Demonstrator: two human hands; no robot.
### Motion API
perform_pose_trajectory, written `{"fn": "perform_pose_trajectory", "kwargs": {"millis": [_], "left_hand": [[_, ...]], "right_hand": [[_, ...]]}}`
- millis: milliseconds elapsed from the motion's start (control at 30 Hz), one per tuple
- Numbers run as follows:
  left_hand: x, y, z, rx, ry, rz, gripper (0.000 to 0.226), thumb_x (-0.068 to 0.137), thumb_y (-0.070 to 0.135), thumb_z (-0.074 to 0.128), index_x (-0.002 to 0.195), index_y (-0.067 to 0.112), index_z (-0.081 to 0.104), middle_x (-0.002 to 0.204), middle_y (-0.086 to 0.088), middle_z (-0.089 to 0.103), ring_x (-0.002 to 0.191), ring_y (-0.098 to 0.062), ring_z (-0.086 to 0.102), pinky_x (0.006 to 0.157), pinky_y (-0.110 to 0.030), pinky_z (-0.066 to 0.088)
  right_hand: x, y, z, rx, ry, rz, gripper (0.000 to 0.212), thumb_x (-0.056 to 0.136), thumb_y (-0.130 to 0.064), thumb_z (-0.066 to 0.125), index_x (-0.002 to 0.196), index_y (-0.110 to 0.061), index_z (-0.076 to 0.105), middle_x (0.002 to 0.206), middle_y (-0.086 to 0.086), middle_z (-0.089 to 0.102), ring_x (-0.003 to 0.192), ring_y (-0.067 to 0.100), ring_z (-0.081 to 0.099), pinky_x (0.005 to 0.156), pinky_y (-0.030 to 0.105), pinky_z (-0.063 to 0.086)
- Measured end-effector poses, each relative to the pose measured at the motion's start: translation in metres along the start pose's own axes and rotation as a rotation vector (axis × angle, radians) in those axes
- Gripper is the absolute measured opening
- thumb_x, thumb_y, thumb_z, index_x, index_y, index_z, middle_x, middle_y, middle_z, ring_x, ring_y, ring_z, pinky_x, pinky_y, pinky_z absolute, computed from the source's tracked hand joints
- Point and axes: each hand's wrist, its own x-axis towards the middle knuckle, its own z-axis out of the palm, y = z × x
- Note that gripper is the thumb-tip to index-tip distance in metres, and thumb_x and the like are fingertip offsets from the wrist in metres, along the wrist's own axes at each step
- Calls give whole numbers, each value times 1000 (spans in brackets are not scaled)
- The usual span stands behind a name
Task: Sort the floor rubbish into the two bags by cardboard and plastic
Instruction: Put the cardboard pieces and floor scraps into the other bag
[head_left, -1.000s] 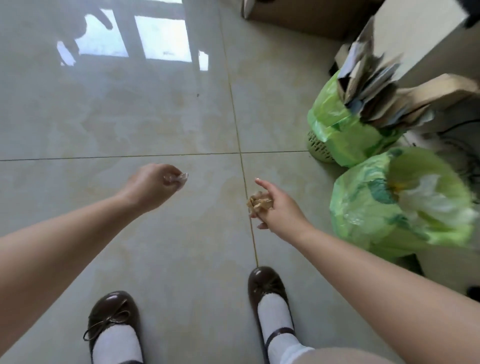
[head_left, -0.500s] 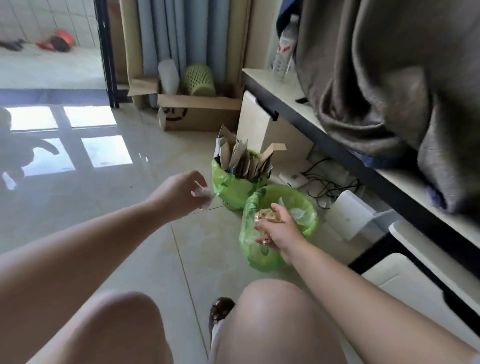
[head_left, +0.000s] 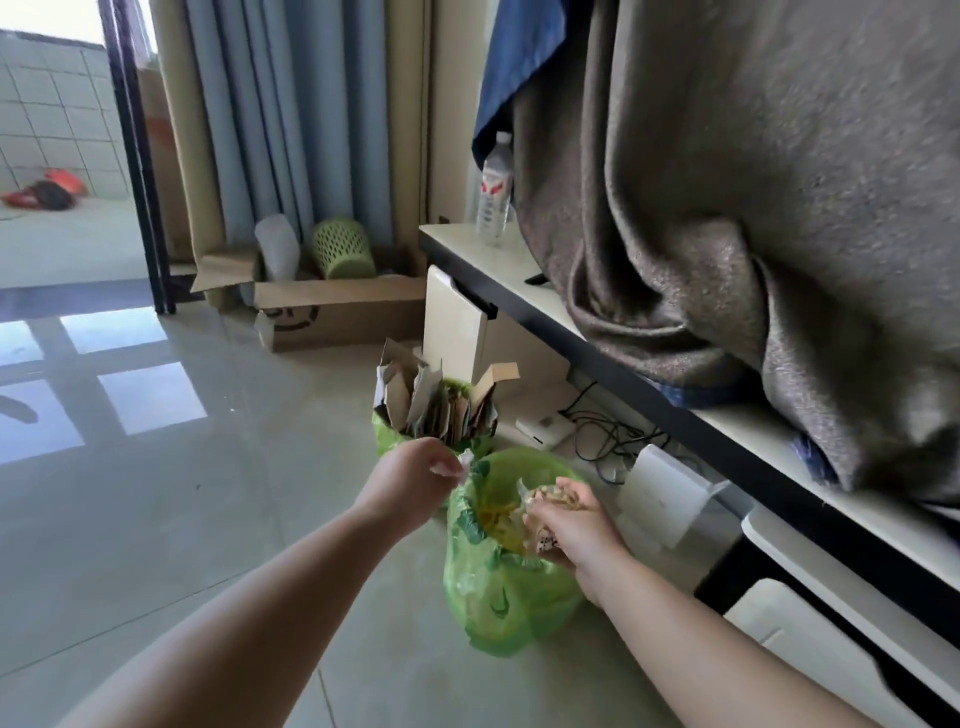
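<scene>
Two green bags stand on the floor by a low table. The far bag is stuffed with upright cardboard pieces. The near bag gapes open with plastic wrappers inside. My left hand hovers at the near bag's left rim, pinching a small clear plastic scrap. Over the bag's mouth, my right hand is closed on a crumpled tan wrapper.
A low black-edged table runs along the right, draped with a grey blanket and holding a water bottle. Cables and white boxes lie under it. A flat cardboard box and green basket sit by the curtains.
The view rose from the floor towards the bags. Both hands travelled forward, and they now sit at the near bag, the right one over its opening.
</scene>
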Motion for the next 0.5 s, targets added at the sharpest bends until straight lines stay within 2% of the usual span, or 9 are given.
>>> {"fn": "perform_pose_trajectory", "kwargs": {"millis": [100, 167, 300, 367, 433, 500], "left_hand": [[29, -16, 4, -135, -25, -38, 21, 85, 8, 60, 102, 16, 69, 100, 3, 70, 88, -10, 65, 75, -21, 49], [52, -30, 7, -144, -64, -29, 30, 86, 6, 60, 115, 12, 64, 118, -2, 67, 105, -12, 64, 90, -25, 50], [100, -55, 11, 32, -40, 26, 45, 85, 15, 61, 130, 16, 54, 137, -3, 52, 125, -16, 51, 106, -26, 38], [122, -63, 14, 120, -57, 76, 51, 87, 17, 58, 136, 17, 47, 143, -1, 43, 130, -15, 44, 107, -22, 32], [145, -71, 18, 246, -78, 163, 56, 89, 20, 54, 142, 19, 38, 148, 2, 34, 130, -16, 44, 105, -23, 35], [171, -81, 22, 435, -96, 268, 59, 90, 21, 50, 145, 20, 30, 152, 4, 26, 126, -21, 48, 103, -30, 41]], "right_hand": [[35, -16, 20, -41, -9, -25, 64, 75, -16, 73, 130, -29, 42, 110, 2, 55, 97, 28, 64, 79, 40, 57], [62, -31, 35, -27, -24, -53, 64, 77, -12, 71, 131, -28, 41, 105, -1, 53, 98, 28, 62, 83, 40, 56], [123, -56, 71, 35, -48, -92, 57, 81, -8, 67, 129, -26, 41, 111, 3, 52, 95, 24, 60, 84, 41, 54], [155, -62, 87, -29, -40, -143, 60, 81, -10, 66, 132, -27, 41, 114, 1, 53, 98, 23, 59, 82, 39, 55], [181, -70, 100, -168, -33, -250, 55, 83, -13, 65, 128, -30, 40, 115, -1, 53, 97, 17, 58, 81, 32, 51], [210, -80, 111, -430, -36, -433, 65, 84, -14, 65, 139, -27, 33, 128, 3, 49, 112, 19, 53, 94, 34, 47]]}}
